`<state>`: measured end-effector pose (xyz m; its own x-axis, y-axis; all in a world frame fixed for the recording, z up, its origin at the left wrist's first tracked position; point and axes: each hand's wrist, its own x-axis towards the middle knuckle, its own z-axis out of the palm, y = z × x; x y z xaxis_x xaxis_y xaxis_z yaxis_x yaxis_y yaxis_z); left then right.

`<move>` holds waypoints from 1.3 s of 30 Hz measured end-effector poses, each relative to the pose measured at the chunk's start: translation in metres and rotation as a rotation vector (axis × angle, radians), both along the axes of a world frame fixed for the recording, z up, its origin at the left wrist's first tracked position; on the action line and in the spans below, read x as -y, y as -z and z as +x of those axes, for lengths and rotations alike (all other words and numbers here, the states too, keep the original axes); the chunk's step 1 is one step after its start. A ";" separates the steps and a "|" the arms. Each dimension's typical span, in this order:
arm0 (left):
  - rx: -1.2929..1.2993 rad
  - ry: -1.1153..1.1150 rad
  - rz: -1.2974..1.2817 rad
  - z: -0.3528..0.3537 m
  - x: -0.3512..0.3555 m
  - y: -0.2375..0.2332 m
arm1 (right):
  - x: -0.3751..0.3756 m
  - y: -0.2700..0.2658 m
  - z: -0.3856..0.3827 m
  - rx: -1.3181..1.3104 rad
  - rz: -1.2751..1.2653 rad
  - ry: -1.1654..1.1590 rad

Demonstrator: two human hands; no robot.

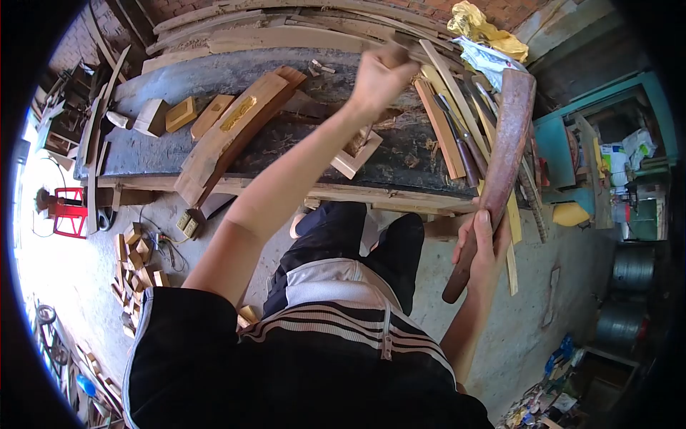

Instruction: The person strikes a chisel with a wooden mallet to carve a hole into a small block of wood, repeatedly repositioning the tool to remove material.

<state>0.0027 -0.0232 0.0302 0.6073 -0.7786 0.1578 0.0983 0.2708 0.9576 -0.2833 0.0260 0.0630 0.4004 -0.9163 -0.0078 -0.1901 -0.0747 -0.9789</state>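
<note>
A small recessed wooden block [363, 154] lies by the table's [411, 163] near edge, around mid-length. Above it, the left hand [384, 80] clenches a blurred chisel [402, 47]. Off the near right corner, the right hand [484, 242] grasps a wooden mallet [509, 136].

Blurs left hand [384, 77], hiding much of a gripped tool [401, 46]; leaves its tip at a wooden block [346, 166] too small to tell; cuts black jacket [321, 382] off below.
</note>
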 end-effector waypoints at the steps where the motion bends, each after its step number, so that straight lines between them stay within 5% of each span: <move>1: -0.052 -0.024 -0.013 0.008 -0.002 -0.002 | 0.000 0.000 -0.004 0.019 0.011 0.019; 17: 0.154 0.006 0.019 -0.010 -0.002 0.004 | -0.002 0.013 -0.009 -0.084 0.073 0.064; 27: 0.513 0.014 -0.076 -0.068 -0.002 0.023 | 0.022 -0.048 0.031 0.275 -0.342 -0.102; 30: 0.460 -0.022 -0.132 -0.070 -0.003 0.025 | 0.031 -0.027 0.042 -0.270 -0.441 -0.151; 33: 0.478 -0.011 -0.095 -0.067 -0.005 0.023 | 0.026 -0.043 0.032 -0.311 -0.370 -0.156; 37: 0.496 0.031 -0.094 -0.066 -0.007 0.025 | 0.025 -0.036 0.018 0.139 -0.452 -0.151; 39: 0.462 0.046 -0.127 -0.069 -0.008 0.023 | 0.022 -0.031 0.028 0.129 -0.479 -0.101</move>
